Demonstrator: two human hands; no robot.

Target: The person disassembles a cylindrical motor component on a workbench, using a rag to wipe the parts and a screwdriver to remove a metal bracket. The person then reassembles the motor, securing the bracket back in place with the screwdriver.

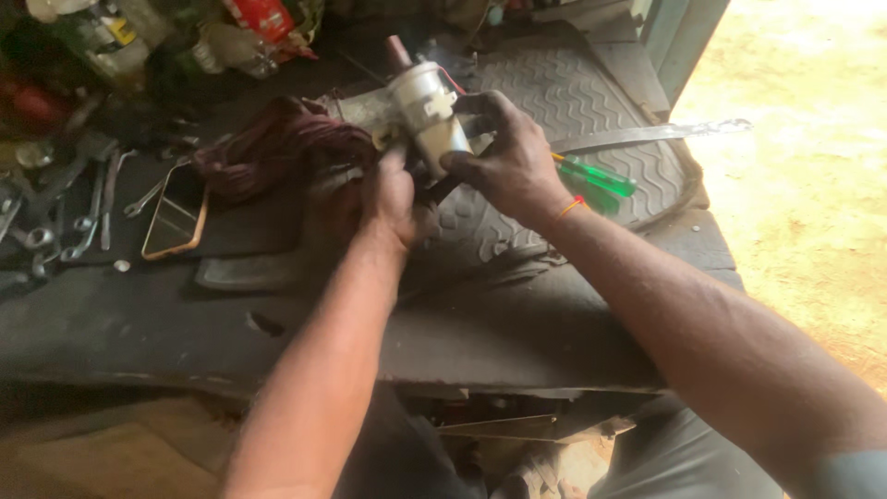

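A white cylindrical pump-like part with a dark red stub at its top stands tilted over a black ribbed rubber mat. My right hand wraps its fingers around the white cylinder from the right. My left hand grips the grey metal piece at the part's lower left. A dark red rag lies bunched just left of the part.
A green-handled screwdriver and a long metal strip lie right of my right hand. A phone rests face up at the left, beside several spanners. Bottles and clutter fill the far left. Sandy ground lies beyond the bench's right edge.
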